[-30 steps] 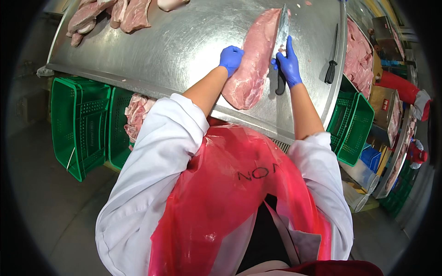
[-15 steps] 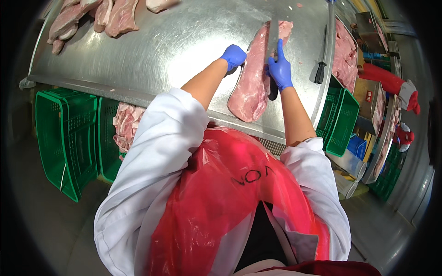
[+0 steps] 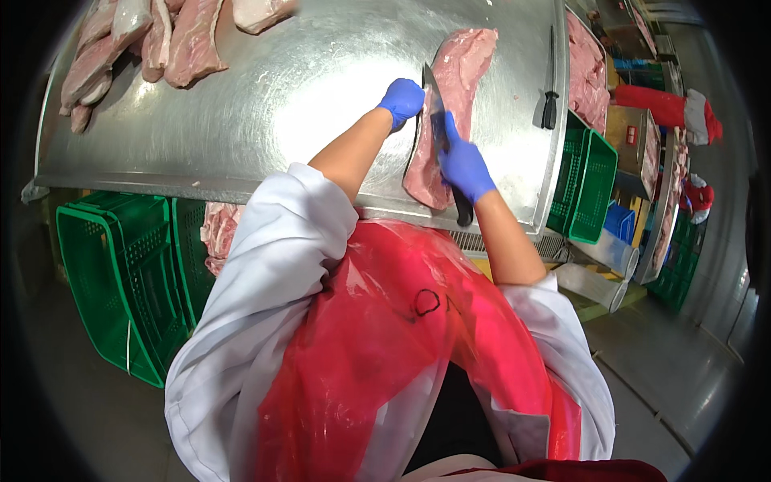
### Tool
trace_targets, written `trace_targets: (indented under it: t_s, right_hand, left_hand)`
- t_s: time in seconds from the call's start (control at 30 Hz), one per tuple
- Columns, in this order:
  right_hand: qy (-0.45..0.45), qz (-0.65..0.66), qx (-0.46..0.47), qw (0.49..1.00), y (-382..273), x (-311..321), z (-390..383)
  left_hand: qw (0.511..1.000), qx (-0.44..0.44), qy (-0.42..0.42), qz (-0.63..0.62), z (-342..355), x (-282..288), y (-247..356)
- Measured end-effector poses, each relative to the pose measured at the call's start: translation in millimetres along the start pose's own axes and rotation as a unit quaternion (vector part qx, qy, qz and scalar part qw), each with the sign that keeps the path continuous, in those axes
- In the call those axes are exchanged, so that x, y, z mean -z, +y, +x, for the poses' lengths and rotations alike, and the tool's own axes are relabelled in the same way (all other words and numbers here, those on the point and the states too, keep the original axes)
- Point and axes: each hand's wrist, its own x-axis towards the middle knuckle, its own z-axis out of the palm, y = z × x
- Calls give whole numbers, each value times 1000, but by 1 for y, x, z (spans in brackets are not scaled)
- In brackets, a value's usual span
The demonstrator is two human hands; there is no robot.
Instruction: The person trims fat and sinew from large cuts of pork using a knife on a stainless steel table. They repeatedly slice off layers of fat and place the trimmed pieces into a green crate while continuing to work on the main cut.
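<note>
A long pink slab of raw meat [image 3: 458, 88] lies on the steel table [image 3: 265, 120], running away from me. My left hand [image 3: 401, 100], in a blue glove, presses on the slab's left edge near its middle. My right hand [image 3: 463, 165], also gloved in blue, grips the black handle of a knife [image 3: 438, 120]. The blade lies along the meat, pointing away from me, its tip close to my left hand. I wear a white coat and a red plastic apron.
Several more cuts of meat [image 3: 152, 44] lie at the table's far left. A second black-handled knife [image 3: 549, 88] rests near the right edge. Green crates [image 3: 120, 273] stand under the table at left and right [image 3: 590, 185], one holding meat. Another steel surface with meat [image 3: 590, 72] is at right.
My right hand has drawn the knife back toward me along the slab. My left hand stays on the meat's left edge. The view has shifted, showing more of the table.
</note>
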Motion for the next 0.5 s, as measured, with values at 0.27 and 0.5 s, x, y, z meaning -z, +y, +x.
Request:
trace_targets:
  t_s: [0.27, 0.5]
  right_hand:
    - [18, -40, 4, 999, -14, -26, -4]
    - [36, -81, -69, 994, -51, -25, 2]
  left_hand:
    - [986, 130, 5, -101, -22, 26, 51]
    - [994, 73, 33, -75, -35, 59, 79]
